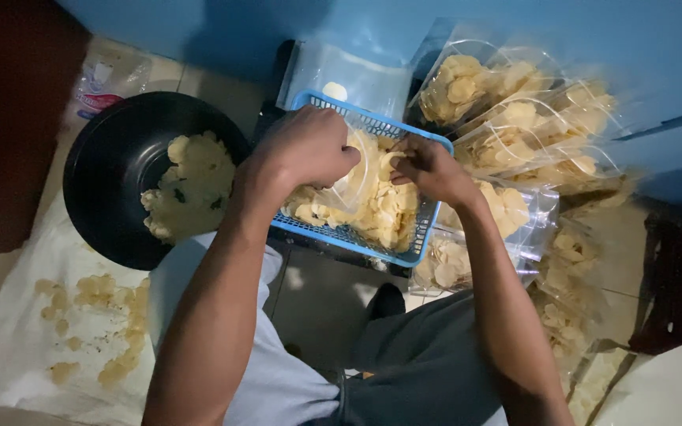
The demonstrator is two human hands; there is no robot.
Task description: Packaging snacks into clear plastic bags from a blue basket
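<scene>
- While I look down from the head camera, I see my left hand (309, 150) and my right hand (429, 167) meeting over a blue plastic basket (357, 237) at the middle of the frame, both on a clear plastic bag (357, 177) held above it.
- As I judge it, the bag sits over the basket so that any pale chips (384, 209) that slip out land on the heap already lying there and not on the floor.
- My left hand is curled nearly into a fist, fingers bent under, gripping the bag's left edge as if to hold its mouth apart.
- My right hand is partly closed, fingertips pinched together at the bag's opening; whether they pinch chips or only the film I cannot tell, since the knuckles hide the tips.
- At the left of the frame stands a black bowl (112, 170) with more chips piled on its right side, close by my left forearm, within easy reach I would say.
- Toward the upper right lie filled clear bags (515, 118), stacked and overlapping, set apart from the loose stock.
- At the lower left a white sheet (17, 339) carries scattered crumbs and broken pieces.
</scene>
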